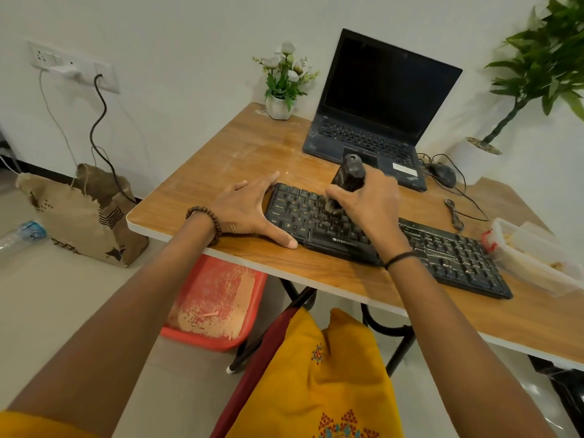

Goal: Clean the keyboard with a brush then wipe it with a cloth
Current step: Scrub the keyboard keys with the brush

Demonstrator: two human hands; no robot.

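Right hand (371,205) grips brush (349,177); left hand (249,210) splayed wide, bracing nine o'clock end of keyboard (448,257) — hard strokes could skid it.

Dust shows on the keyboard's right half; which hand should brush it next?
Right. The right hand grips the brush, bristles down on the keys, nearer that half. The left hand rests open at the left end of the keyboard, bracing it.
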